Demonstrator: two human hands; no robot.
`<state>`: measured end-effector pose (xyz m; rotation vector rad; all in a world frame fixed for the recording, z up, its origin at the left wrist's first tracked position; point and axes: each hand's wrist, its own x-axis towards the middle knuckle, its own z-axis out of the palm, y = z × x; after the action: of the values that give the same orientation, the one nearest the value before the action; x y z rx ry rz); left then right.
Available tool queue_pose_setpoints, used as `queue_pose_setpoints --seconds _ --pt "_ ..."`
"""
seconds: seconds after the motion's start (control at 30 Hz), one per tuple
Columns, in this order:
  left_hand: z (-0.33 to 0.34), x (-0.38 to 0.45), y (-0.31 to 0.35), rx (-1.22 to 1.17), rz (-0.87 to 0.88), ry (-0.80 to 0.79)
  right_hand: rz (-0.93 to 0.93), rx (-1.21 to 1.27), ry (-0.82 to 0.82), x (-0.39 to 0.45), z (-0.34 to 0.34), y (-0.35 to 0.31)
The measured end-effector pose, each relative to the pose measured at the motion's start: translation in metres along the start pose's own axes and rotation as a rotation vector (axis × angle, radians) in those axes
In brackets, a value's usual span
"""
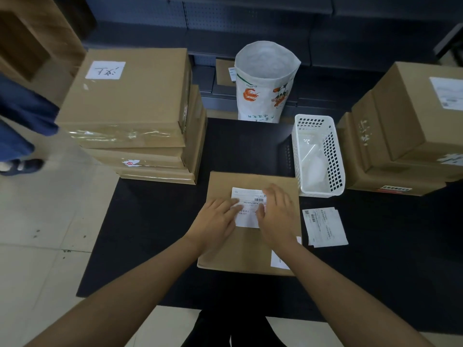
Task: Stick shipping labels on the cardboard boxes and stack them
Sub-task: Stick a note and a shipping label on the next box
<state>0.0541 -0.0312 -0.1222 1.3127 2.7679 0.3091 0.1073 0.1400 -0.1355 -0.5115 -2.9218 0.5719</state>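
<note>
— Shipping label [248,207]: white, printed, barcode toward its far right corner. Location: top face of the flat cardboard box [250,246] lying on the black tabletop [155,221], in front of the person.

— Hands?

— Left hand [215,219]: fingers straight and spread, flat on the label's left edge. Right hand [278,214]: fingers straight and close together, flat on its right part. Neither pinches anything; both press.

— Advice for the step?

— My judgement: smooth from the middle outward with flat fingers, then run along each edge and corner, so no bubble or lifted corner is left. Keep the box from sliding while pressing.

— Orientation?

— Label's long axis appears to run from the person away toward the far side, slightly tilted; the hands cover part of it, so I cannot be sure. Box: roughly square-on to the person, flat side up.

— Other entries?

— Loose labels [325,226] on the tabletop, just right of the box. White basket [318,156] beyond them. Box stack, left [130,108]; box stack, right [411,131].
</note>
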Motion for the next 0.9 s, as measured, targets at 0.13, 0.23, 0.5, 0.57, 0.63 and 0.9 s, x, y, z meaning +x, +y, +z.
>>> queue_pose_setpoints --seconds 0.13,0.23,0.5,0.57,0.63,0.9 --pt "0.009 0.022 0.014 -0.066 -0.166 -0.187 -0.206 -0.111 -0.135 -0.005 0.018 0.002" --pt "0.030 0.018 0.010 -0.011 -0.159 -0.251 -0.174 -0.187 -0.225 -0.008 0.030 0.011" --pt "0.034 0.016 0.010 -0.026 -0.156 -0.263 -0.147 -0.216 -0.253 -0.010 0.030 0.012" --pt "0.029 0.019 0.010 -0.025 -0.159 -0.279 -0.151 -0.208 -0.226 -0.007 0.024 0.008" --pt "0.026 0.023 0.010 -0.040 -0.146 -0.240 -0.209 -0.194 -0.195 -0.004 0.021 0.006" --pt "0.043 0.017 0.001 -0.098 -0.097 -0.188 -0.280 -0.191 -0.224 -0.003 0.035 0.015"
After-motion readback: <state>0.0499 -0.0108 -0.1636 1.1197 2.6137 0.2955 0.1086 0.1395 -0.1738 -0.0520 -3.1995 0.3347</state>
